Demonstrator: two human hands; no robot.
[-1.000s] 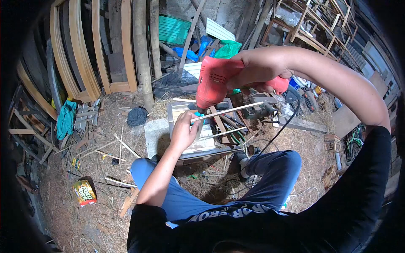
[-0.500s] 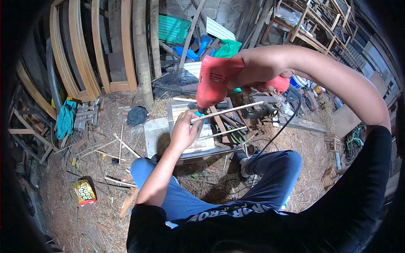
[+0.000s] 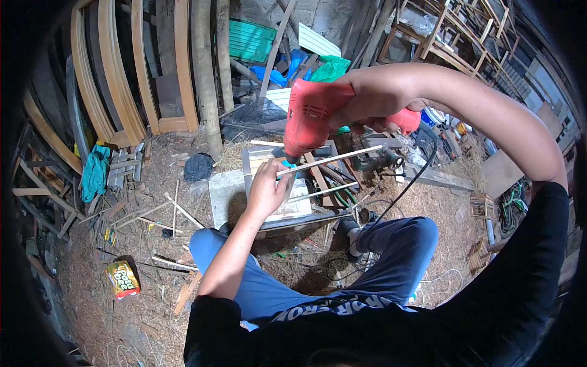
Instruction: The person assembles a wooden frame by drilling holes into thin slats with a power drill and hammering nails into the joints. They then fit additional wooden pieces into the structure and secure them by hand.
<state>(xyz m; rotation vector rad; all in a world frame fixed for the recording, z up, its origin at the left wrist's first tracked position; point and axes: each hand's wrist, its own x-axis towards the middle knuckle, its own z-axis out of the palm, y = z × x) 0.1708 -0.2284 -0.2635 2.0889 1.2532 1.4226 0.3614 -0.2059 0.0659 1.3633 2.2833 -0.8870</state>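
Observation:
My right hand [image 3: 373, 110] is wrapped round the handle of a red power drill [image 3: 306, 119], which points downward. Its chuck end is close to the fingers of my left hand [image 3: 267, 188]. Those fingers pinch the near end of a thin wooden strip [image 3: 336, 160] that slants up to the right. A small bit of turquoise shows between the chuck and my fingertips; I cannot make out what it is. The drill tip's contact with the strip is hidden. Beneath lies a low worktable [image 3: 247, 165], with a second thin strip [image 3: 324, 192] across it.
A black cord [image 3: 413, 183] runs from the drill down past my knee. A bench vise [image 3: 385, 160] sits right of the worktable. Wood scraps and shavings litter the floor, with a yellow snack bag [image 3: 123, 279] at left. Wooden frames [image 3: 113, 73] lean at the back left.
Almost nothing differs. The drill has shifted very slightly, while both hands keep their grip and the strip stays in place.

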